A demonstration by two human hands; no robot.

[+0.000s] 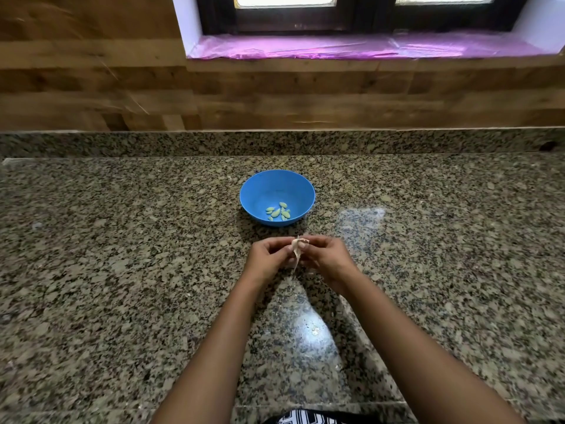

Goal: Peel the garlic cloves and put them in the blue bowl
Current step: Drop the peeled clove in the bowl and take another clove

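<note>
Your black-and-white patterned garment [305, 420] just shows at the bottom edge, and from either side of it your two bare forearms reach forward and converge over the speckled grey-and-black polished granite countertop [122, 270]. Your left hand [269, 258] and right hand [324, 255] meet at the middle, held just above the stone, with the fingers of both curled inward. Between them you pinch a small garlic clove [299, 243] in pale papery skin: it sits at the very tips of your fingers and thumbs, at the upper end of the gap between the hands, not down in either palm. A thin strip of loosened skin [296, 262] hangs down from the clove between your hands. Whether the clove's flesh is bared yet is too small to tell. Just beyond your fingertips, apart from them, the round blue plastic bowl [253, 186] stands upright on the counter. In its bottom, toward the side nearest you, lies a small cluster of peeled cloves [278, 212], pale with a greenish cast. Behind the bowl the counter runs to a low granite upstand [183, 142], then a wall of brown wooden planks [275, 93]. Above that a window sill covered in shiny pink plastic sheet [351, 47] sits beneath a dark-framed window [367, 16].
</note>
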